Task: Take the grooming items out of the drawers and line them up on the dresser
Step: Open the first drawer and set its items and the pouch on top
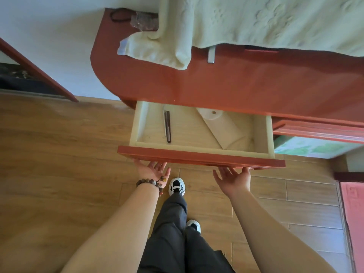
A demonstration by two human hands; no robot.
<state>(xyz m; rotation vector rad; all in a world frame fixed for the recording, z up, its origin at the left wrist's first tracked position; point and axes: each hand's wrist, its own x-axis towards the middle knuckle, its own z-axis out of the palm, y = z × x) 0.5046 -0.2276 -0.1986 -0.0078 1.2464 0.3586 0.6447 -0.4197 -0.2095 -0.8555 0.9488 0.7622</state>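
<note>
The red-brown dresser (236,83) has its left drawer (201,154) pulled out. Inside lie a slim dark brown stick-like item (168,127) beside a thin white one (164,123), and a white roll (212,114) on pale liner paper. My left hand (152,170), palm up with a bead bracelet at the wrist, has its fingers hooked under the drawer front, tips hidden. My right hand (234,179) is palm up just below the front edge, fingers spread, holding nothing.
A pale green towel (177,36) drapes over the dresser's back. Near it lie a black hair tie (120,15), a crumpled clear wrapper (143,21) and a silver bar (211,55). Another drawer (315,131) juts out at right. My feet stand on the wooden floor (59,154).
</note>
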